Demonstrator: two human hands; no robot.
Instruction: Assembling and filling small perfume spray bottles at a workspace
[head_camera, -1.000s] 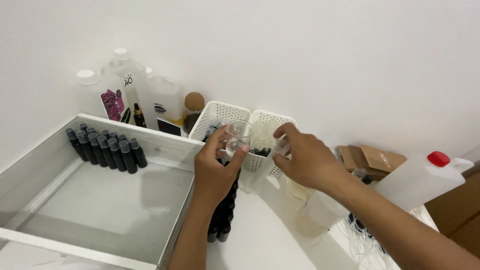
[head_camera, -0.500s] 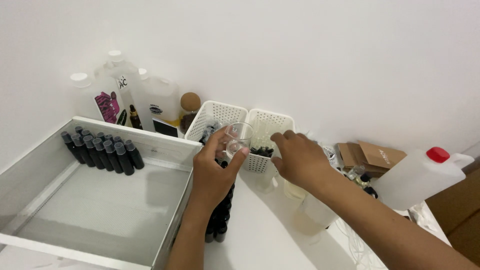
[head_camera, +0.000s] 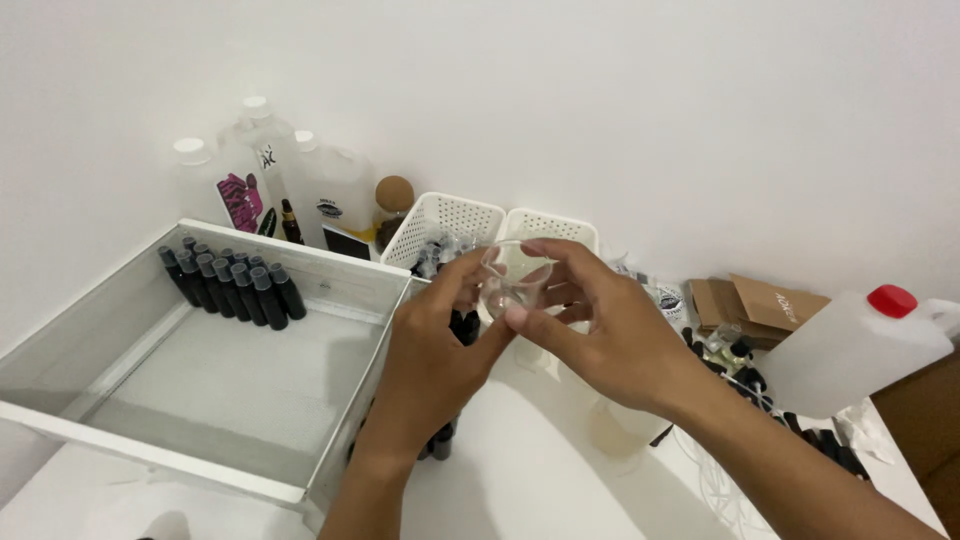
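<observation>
Left hand (head_camera: 435, 345) and right hand (head_camera: 610, 335) both close fingers around a small clear glass vessel (head_camera: 505, 285), held above the white table (head_camera: 540, 500) before two white baskets (head_camera: 490, 228). Handling appears midway; steady grip needed next.

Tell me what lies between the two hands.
In the head view, a small clear glass cup sits between the left hand and right hand, pinched by both hands' fingers.
</observation>
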